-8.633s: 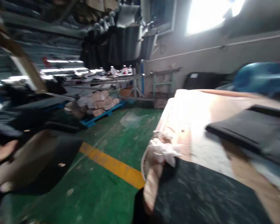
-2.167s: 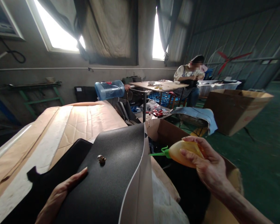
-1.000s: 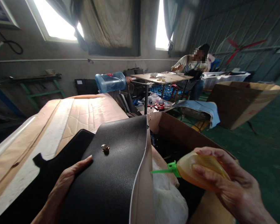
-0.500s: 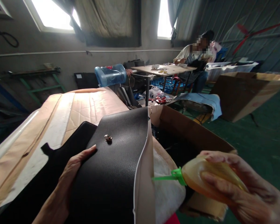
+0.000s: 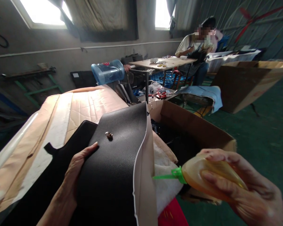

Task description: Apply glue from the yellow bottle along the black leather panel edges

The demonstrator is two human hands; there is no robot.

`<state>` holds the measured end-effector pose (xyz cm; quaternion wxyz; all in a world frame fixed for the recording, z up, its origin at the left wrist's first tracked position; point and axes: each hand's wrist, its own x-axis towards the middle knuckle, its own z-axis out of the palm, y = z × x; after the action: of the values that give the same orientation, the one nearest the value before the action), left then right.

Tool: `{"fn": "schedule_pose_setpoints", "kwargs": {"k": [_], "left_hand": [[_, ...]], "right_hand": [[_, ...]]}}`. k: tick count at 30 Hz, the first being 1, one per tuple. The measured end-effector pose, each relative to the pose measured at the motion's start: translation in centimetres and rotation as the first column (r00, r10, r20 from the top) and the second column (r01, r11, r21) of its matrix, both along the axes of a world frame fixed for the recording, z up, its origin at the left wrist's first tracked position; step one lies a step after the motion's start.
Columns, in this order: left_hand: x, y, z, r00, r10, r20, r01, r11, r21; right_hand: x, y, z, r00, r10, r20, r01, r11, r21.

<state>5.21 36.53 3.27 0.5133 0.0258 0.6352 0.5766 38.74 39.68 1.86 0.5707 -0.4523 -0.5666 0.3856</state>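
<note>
A black leather bag (image 5: pixel 113 163) with a small metal clasp (image 5: pixel 108 135) on its face fills the lower middle. My left hand (image 5: pixel 77 163) grips its left side, thumb on top and the other fingers hidden behind. My right hand (image 5: pixel 235 179) is wrapped around a soft squeeze bottle (image 5: pixel 195 171) of amber liquid, tilted to the left. The bottle's thin green nozzle (image 5: pixel 166 177) points at the pale inner side (image 5: pixel 146 175) along the bag's right edge. I cannot tell whether the tip touches it. A flat black flap (image 5: pixel 68 157) extends to the left.
A cardboard-covered table (image 5: pixel 85 103) lies beneath at left. An open cardboard box (image 5: pixel 198 125) stands behind the bottle, with white padding (image 5: pixel 166 175) and a red item (image 5: pixel 172 213) nearby. Farther back, a person (image 5: pixel 191 50) sits at a worktable (image 5: pixel 169 62) near a large carton (image 5: pixel 235 84).
The view has tilted down slightly, so the background sits higher. More of the red item shows at the bottom. Both hands keep their holds, and the nozzle stays by the bag's edge.
</note>
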Motion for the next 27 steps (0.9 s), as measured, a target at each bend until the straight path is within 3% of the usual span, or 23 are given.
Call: {"fn": "schedule_pose_setpoints", "kwargs": {"k": [9, 22, 27], "left_hand": [[0.0, -0.4, -0.4, 1.0, 0.02, -0.024, -0.019, 1.0, 0.021], [-0.2, -0.2, -0.6, 0.998, 0.022, -0.054, -0.017, 0.996, 0.082], [-0.2, -0.5, -0.6, 0.992, 0.071, -0.104, -0.067, 0.997, 0.049]], "right_hand": [[0.5, -1.6, -1.3, 0.999, 0.048, 0.003, -0.048, 0.999, -0.005], [0.5, -4.5, -0.9, 0.999, 0.036, -0.029, -0.037, 0.999, -0.037], [0.7, -4.8, -1.0, 0.999, 0.034, -0.031, -0.036, 0.996, -0.08]]}}
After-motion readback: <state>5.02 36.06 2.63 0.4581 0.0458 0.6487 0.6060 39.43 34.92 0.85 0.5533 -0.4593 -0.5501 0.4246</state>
